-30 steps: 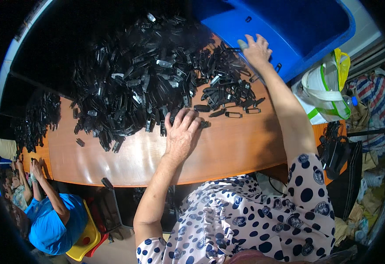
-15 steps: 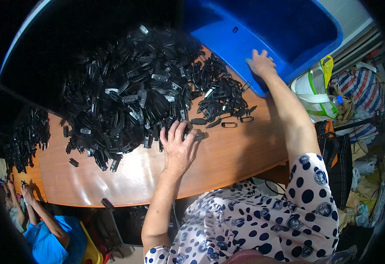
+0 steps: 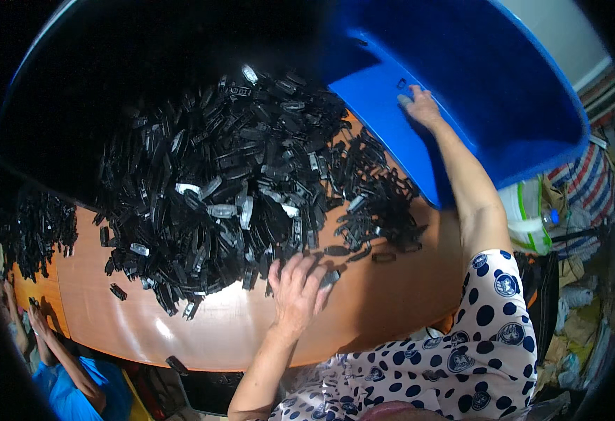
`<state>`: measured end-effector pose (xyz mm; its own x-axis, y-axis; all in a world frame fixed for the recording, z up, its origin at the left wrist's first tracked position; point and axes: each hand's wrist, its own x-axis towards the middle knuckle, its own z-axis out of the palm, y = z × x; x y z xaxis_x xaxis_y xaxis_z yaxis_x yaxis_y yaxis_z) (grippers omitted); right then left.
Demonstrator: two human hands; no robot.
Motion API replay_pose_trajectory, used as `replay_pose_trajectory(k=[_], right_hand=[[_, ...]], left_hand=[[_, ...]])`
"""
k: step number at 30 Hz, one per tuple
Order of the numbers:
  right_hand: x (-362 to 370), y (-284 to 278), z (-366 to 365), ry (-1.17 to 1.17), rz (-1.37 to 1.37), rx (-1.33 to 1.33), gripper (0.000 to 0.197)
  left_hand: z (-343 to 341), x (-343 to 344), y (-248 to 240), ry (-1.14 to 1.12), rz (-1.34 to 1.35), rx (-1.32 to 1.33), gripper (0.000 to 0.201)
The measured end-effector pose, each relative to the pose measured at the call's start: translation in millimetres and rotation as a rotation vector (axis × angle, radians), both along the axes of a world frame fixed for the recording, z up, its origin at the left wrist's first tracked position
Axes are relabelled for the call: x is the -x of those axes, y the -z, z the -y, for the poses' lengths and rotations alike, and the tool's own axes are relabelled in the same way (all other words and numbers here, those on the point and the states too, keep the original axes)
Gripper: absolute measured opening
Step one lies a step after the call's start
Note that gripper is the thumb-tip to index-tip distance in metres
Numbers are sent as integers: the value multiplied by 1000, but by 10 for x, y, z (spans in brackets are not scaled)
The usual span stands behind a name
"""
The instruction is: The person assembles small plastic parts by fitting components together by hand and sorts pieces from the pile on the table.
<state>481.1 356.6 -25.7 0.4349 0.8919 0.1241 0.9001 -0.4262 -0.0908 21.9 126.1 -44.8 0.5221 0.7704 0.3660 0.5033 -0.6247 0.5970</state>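
Observation:
My left hand (image 3: 297, 293) is low over the table, its fingers bent toward the near edge of a large heap of black plastic parts (image 3: 216, 203). Between its thumb and index finger sits a small dark plastic part (image 3: 330, 278). My right hand (image 3: 421, 107) reaches inside a blue plastic bin (image 3: 430, 172), fingers apart with nothing visible in them. Just beyond its fingertips, a small black frame-shaped part (image 3: 401, 83) lies in the bin. A smaller pile of black frame-shaped parts (image 3: 381, 210) lies between the heap and the bin.
The wooden table (image 3: 160, 337) has a curved near edge with one loose black part (image 3: 176, 365) by it. Another parts pile (image 3: 37, 235) lies far left, near a person in blue (image 3: 86, 386). Bags, including a white-green one (image 3: 528, 217), stand at right.
The view has shifted, so the table and bin sit differently in the picture. My right hand is farther into the bin, near the small frame-shaped part. My left hand stays by the heap.

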Motion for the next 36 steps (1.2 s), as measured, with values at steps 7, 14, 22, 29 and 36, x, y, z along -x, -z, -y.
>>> replay_pose_trajectory(k=[7,14,22,29,36], right_hand=[[-600,381,-703,-16,-110,-24,71],[59,527,-722,-360,-43,-154,31],[1062,-113,307,-362,-584,-209,33],[2287,-684,2153,-604,-1226,145,42],[2704,-569,3044,-1009,-621,381,39]], left_hand=[[4,6,45,-14,-39,60,31],[-1,-27,51,-49,-32,55,31],[140,-13,-52,-152,49,-155,31],[678,130,-185,-159,1156,1199,27],[1015,157,-165,44,1418,1308,30]])
